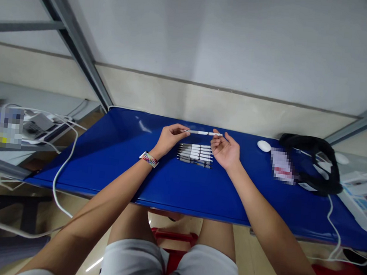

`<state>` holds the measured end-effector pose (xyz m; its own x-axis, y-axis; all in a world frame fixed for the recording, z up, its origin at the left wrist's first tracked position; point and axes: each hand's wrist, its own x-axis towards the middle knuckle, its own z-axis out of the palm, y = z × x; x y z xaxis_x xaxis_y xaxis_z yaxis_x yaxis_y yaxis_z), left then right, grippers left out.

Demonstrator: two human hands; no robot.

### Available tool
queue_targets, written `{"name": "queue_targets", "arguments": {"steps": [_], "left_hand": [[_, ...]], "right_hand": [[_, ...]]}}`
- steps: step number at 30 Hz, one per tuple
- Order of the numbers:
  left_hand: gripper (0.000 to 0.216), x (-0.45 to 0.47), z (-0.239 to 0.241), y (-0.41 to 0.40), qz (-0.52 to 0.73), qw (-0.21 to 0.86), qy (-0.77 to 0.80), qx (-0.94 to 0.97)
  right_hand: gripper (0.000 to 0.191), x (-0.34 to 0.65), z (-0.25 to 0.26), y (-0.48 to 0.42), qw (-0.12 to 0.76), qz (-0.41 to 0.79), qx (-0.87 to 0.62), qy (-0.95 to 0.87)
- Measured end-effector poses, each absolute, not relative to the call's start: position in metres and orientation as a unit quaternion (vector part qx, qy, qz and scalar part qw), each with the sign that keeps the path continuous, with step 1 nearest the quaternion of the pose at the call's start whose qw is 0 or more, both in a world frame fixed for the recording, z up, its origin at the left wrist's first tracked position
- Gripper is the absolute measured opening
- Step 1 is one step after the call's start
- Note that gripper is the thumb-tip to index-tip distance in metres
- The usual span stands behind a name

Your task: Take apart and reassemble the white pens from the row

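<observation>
A white pen (202,133) is held level above the blue table (110,156), one end pinched by my left hand (169,138) and the other end by the fingertips of my right hand (224,150). My left wrist wears a colourful band (149,159). Directly below the held pen, between the two hands, several white pens (195,154) lie side by side in a neat row on the table.
A white mouse (263,145) and a black bag or strap (317,161) lie at the right of the table, with papers and white cables beyond. White cables (62,160) and a device sit on the left. A wall stands close behind the table.
</observation>
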<state>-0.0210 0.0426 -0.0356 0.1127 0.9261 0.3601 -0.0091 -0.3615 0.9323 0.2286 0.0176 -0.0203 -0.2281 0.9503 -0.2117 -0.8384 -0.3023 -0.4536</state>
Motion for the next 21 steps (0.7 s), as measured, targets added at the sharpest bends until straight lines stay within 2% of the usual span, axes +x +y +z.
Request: {"name": "queue_targets", "arguments": {"steps": [12, 16, 21], "left_hand": [[0.025, -0.0183, -0.0328, 0.039, 0.56, 0.417, 0.365, 0.615], [0.024, -0.0179, -0.0321, 0.0384, 0.559, 0.416, 0.369, 0.615], [0.025, -0.0188, -0.0346, 0.0409, 0.563, 0.415, 0.369, 0.612]], "right_hand": [[0.009, 0.2254, -0.0176, 0.0175, 0.592, 0.751, -0.253, -0.15], [0.015, 0.2263, -0.0184, 0.0183, 0.592, 0.745, -0.255, -0.171], [0.012, 0.2248, -0.0176, 0.0175, 0.592, 0.755, -0.242, -0.142]]}}
